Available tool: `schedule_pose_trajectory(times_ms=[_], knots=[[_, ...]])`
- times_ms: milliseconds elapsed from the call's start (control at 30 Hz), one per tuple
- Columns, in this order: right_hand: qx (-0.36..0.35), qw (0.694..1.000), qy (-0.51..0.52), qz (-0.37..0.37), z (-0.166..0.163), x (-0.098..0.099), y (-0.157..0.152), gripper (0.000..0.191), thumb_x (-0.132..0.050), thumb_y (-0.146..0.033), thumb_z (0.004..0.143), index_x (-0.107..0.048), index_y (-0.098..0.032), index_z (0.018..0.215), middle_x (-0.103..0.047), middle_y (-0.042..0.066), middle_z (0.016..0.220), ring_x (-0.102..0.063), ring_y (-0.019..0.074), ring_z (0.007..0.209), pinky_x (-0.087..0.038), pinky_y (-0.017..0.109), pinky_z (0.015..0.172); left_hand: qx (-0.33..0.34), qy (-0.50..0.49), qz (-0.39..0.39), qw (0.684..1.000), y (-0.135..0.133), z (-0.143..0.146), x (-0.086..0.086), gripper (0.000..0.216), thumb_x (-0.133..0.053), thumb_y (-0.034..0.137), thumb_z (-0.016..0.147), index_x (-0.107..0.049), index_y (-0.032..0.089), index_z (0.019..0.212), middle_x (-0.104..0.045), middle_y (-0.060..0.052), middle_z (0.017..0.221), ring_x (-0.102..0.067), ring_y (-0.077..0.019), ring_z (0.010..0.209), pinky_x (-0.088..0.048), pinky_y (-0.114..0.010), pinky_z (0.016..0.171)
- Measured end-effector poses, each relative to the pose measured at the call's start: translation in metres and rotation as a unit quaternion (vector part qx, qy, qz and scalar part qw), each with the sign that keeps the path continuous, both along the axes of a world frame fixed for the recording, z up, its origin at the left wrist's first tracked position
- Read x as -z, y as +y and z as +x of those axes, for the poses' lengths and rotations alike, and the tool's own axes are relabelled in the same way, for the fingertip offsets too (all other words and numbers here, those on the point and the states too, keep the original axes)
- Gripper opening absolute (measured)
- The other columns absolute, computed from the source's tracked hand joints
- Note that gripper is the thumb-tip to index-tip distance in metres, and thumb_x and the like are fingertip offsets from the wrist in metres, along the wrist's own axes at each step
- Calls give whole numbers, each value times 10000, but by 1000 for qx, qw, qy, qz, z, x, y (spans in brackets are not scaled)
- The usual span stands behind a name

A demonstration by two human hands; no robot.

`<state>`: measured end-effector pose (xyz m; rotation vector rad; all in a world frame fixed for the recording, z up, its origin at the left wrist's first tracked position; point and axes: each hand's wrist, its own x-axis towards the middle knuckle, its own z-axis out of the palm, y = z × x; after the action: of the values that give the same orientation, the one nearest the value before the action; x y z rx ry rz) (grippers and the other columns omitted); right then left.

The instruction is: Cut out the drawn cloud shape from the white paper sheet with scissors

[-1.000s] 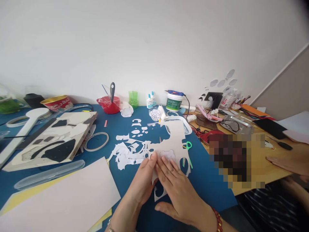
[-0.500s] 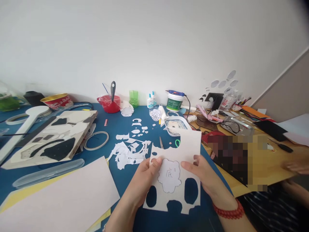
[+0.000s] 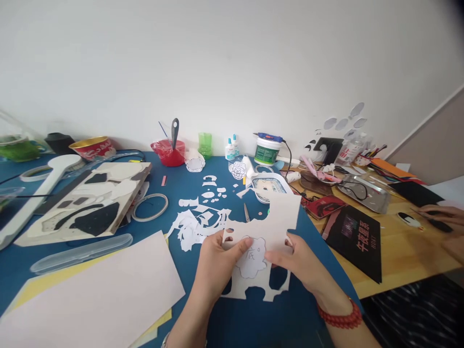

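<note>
Head view, and it is a crowded craft bench: a blue table cover [image 3: 319,285] runs from the near edge to a plain white wall [image 3: 232,58], and on the right it gives way to a bare wooden table [image 3: 406,251].

Near centre, the cut paper sheet [image 3: 279,217] is held up just above the blue, riddled with holes. The left hand [image 3: 217,256] pinches its left edge between thumb and curled fingers. The right hand [image 3: 300,263], red bead bracelet [image 3: 339,316] at the wrist, pinches the middle of the sheet, thumb on top, right beside the cloud-shaped cutout [image 3: 252,256]. That cutout carries one handwritten character, which reads 底.

White paper scraps [image 3: 197,224] lie just beyond the left hand, a tape ring [image 3: 149,207] further left, and a large pale sheet [image 3: 94,295] fills the near left.

Along the wall: a gold and red tin [image 3: 92,147] with lettering too small to read, a red bowl [image 3: 170,152], a green cup [image 3: 205,145], and a white tub [image 3: 266,151] whose green label cannot be read.

On the wood, a black booklet [image 3: 357,237] shows coloured characters, too small to read for certain. At the far right, another person's hand [image 3: 440,212] rests on the table
</note>
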<state>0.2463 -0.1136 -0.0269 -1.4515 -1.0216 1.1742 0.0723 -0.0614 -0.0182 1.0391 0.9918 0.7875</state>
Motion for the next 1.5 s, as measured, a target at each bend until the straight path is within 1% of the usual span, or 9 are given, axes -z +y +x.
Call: schedule_pose_trajectory(times_ms=[100, 300, 500, 600, 700, 833, 967, 1100, 1500], knots=[[-28, 999, 8, 24, -1, -2, -2, 422, -820, -448, 688, -726, -141, 962, -725, 86, 885, -685, 293, 863, -570, 390, 761, 10, -26, -3, 1000, 0, 0, 3, 367, -821, 437, 659, -678, 182, 880, -756, -126, 954, -724, -289, 764, -582, -385, 648], [57, 997, -22, 46, -1, -7, -4, 441, -822, -472, 684, -724, -155, 975, -712, 114, 1014, -667, 327, 950, -568, 415, 795, 44, -66, -37, 996, -3, 1, 4, 462, -875, 282, 592, -693, 186, 1005, -740, -145, 1055, -717, -345, 891, -586, -489, 768], [77, 986, 148, 30, -3, 15, -8, 839, -874, -512, 588, -535, -168, 1273, -676, 135, 1112, -669, 317, 929, -591, 377, 649, 5, -65, -23, 998, -3, 3, 2, 448, -877, 243, 578, -683, 175, 977, -748, -134, 1036, -717, -346, 887, -593, -479, 757], [43, 991, 124, 35, -8, 19, -10, 756, -844, -514, 640, -576, -152, 1247, -690, 134, 1075, -667, 318, 941, -593, 386, 697, 3, -63, -1, 998, -5, 4, 2, 440, -875, 277, 588, -681, 173, 970, -742, -134, 1057, -710, -340, 912, -586, -467, 775], [83, 990, 86, 75, -13, 17, -10, 600, -837, -437, 678, -635, -181, 1182, -672, 108, 1153, -616, 325, 1096, -556, 436, 896, 21, -77, 12, 997, -6, 5, 3, 488, -873, 298, 593, -683, 182, 1028, -731, -138, 1092, -693, -345, 963, -571, -458, 796], [126, 985, 65, 99, -16, 18, -9, 531, -818, -395, 709, -650, -176, 1163, -670, 111, 1153, -617, 324, 1096, -523, 471, 966, 48, -91, 10, 995, -6, 5, 4, 489, -861, 251, 599, -679, 198, 1049, -732, -125, 1088, -686, -341, 977, -563, -467, 812], [109, 986, 95, 88, -19, 23, -11, 546, -811, -421, 716, -636, -185, 1176, -676, 103, 1138, -626, 318, 1072, -548, 461, 927, 17, -63, 19, 998, -6, 6, 5, 463, -837, 214, 613, -662, 206, 1041, -727, -114, 1096, -675, -345, 995, -564, -466, 792], [40, 989, 136, 42, -18, 28, -11, 443, -853, -435, 668, -710, -184, 1004, -705, 103, 1061, -657, 328, 1000, -578, 446, 825, 8, -41, 28, 999, -6, 7, 7, 471, -861, 272, 599, -654, 190, 1015, -735, -110, 1062, -667, -335, 989, -545, -441, 798], [15, 1000, 20, -2, -14, 43, -20, 347, -833, -443, 675, -698, -163, 830, -712, 71, 876, -654, 282, 832, -545, 381, 748, -9, -79, -8, 997, -4, 4, 6, 390, -864, 285, 606, -678, 171, 929, -752, -107, 990, -711, -284, 824, -584, -409, 728]])
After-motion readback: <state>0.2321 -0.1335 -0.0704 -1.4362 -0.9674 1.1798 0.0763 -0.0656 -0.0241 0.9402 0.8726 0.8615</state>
